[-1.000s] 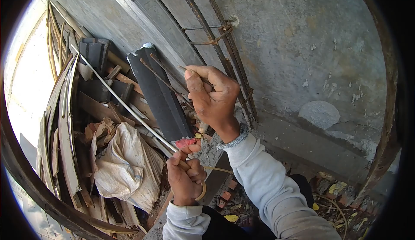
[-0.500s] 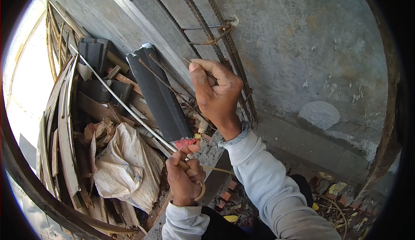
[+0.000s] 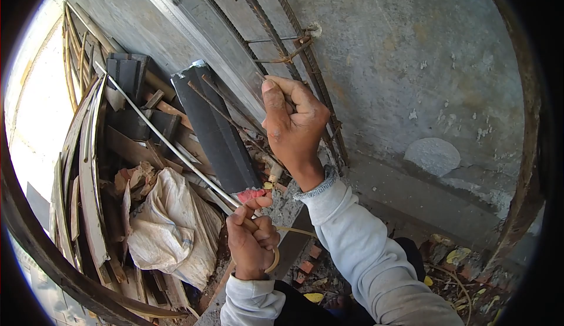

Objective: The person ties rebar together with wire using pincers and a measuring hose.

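My right hand point(image 3: 296, 120) is closed in a pinch in front of the wall, left of the upright steel bars. A thin rod point(image 3: 264, 77) pokes out past its thumb tip; the rest of it is hidden in the fist. Lower down, my left hand point(image 3: 252, 244) is wrapped round a tan stick point(image 3: 250, 226). A pale yellowish strip point(image 3: 296, 230) runs rightward from this hand, and a curved piece shows below its fingers. Just above the left fingers is a pinkish-red patch point(image 3: 251, 195) at the lower end of a long black panel point(image 3: 214, 129).
Rusty ribbed steel bars point(image 3: 258, 9) with cross ties stand against the grey wall point(image 3: 399, 61). Thinner rusty rods point(image 3: 220, 110) slant over the black panel. Left lie wood strips point(image 3: 88, 179), a white sack point(image 3: 170, 226) and a pale pole point(image 3: 153, 129). Brick pieces point(image 3: 305, 266) lie below.
My right hand has tilted slightly, its thumb tip a little higher and further right. My left hand keeps its grip and place.
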Demonstrator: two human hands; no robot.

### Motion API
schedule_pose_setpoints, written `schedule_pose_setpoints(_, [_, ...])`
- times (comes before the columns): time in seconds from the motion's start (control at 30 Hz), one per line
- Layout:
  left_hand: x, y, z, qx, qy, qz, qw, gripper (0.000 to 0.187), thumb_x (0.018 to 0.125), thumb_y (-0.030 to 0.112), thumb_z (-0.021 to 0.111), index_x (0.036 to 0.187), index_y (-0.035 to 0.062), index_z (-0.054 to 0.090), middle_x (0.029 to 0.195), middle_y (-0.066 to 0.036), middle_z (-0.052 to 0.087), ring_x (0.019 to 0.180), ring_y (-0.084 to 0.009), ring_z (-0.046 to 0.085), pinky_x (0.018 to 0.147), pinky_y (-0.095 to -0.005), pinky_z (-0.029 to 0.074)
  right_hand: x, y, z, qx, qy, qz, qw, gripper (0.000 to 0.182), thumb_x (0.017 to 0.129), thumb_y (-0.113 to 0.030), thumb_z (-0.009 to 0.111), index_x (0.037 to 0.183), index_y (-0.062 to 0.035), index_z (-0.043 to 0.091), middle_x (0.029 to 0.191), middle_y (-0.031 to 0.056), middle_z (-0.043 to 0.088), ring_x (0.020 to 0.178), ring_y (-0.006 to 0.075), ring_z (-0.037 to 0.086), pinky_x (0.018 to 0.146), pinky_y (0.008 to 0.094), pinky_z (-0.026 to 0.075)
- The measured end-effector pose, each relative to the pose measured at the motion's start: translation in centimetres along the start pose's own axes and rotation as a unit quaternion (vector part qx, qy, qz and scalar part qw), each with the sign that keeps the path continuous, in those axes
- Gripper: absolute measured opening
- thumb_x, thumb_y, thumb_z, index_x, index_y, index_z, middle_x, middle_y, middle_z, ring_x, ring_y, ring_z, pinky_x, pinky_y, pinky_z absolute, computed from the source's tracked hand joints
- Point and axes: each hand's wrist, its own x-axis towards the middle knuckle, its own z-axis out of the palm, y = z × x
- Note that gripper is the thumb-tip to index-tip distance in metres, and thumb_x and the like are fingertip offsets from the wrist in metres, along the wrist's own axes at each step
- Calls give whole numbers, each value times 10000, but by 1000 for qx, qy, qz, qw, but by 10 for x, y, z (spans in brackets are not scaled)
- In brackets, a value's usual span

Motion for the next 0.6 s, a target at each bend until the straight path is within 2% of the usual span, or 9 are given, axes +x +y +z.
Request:
schedule_pose_setpoints(0.2, [-2,2,0,0,3,5,1000,497,1028,439,333,1114,47,627,509,66,236,406,-82,160,403,-271,178,3,-3,-1,-33,-16,28,999,121,966,-73,686,992,39,724,761,102,709,634,134,646,567,288,504])
schedule_pose_setpoints(0.3, [-3,2,4,0,3,1,1000,498,1028,440,333,1110,45,625,507,65,235,405,-82,162,404,-273,183,4,-18,-4,13,-37,96,995,113,939,-72,699,964,34,730,754,99,708,624,131,644,559,287,500])
schedule_pose_setpoints(0.37, [-2,3,6,-5,3,-3,1000,497,1028,441,335,1111,44,623,508,64,238,405,-83,165,404,-272,186,9,-26,-19,25,-212,-5,977,111,912,-76,705,921,30,736,743,92,701,603,117,631,542,273,487])
schedule_pose_setpoints(0.4, [-2,3,7,-10,3,-7,1000,495,1028,441,337,1112,44,622,509,63,241,405,-82,167,403,-271,186,3,-31,-25,34,-269,-41,962,116,896,-88,706,892,23,741,743,82,701,592,104,616,537,266,483])
schedule_pose_setpoints(0.43, [-1,1,7,-18,1,-12,1000,494,1029,441,340,1113,44,621,511,62,244,406,-82,170,403,-270,186,-6,-36,-25,78,-246,-59,964,154,919,-118,708,935,26,759,672,31,654,549,68,578,517,241,452])
schedule_pose_setpoints(0.5, [0,-2,9,-33,-13,-9,999,486,1034,449,366,1128,36,604,520,56,277,423,-79,192,421,-265,194,-16,-56,-37,95,-218,38,971,143,916,-96,686,929,35,741,740,64,700,597,87,597,539,263,489])
schedule_pose_setpoints(0.57, [5,-4,12,-42,-13,1,999,490,1036,462,380,1133,33,594,527,51,298,432,-77,209,429,-262,196,-28,-69,-47,104,-180,132,969,170,946,-101,647,954,41,740,755,47,696,612,80,599,540,261,497])
schedule_pose_setpoints(0.6, [8,-6,15,-44,-3,6,999,496,1035,471,379,1131,34,594,529,51,303,433,-75,215,429,-261,194,-36,-68,-56,98,-181,173,963,230,1007,-149,607,1053,47,719,788,42,690,627,72,586,570,258,506])
